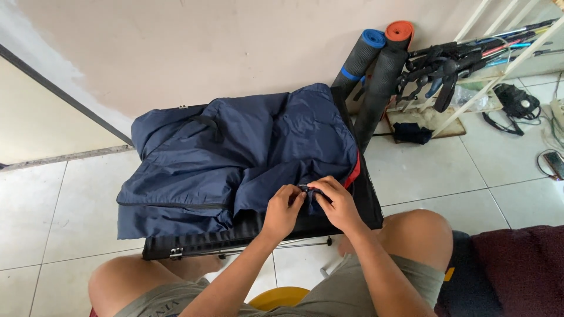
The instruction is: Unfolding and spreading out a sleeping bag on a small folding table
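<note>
A navy blue jacket lies crumpled on a low black folding table in front of my knees. A strip of red lining shows at its right edge. My left hand and my right hand meet at the jacket's near hem, fingertips pinched together on a small dark piece of it, likely the zipper end. Both hands grip the fabric there. The fingers hide the exact part held.
Rolled mats in black, blue and orange lean on the wall behind the table. A white rack with poles and tripods stands at the right. Cables and a small device lie on the tiled floor. A dark red cushion sits by my right knee.
</note>
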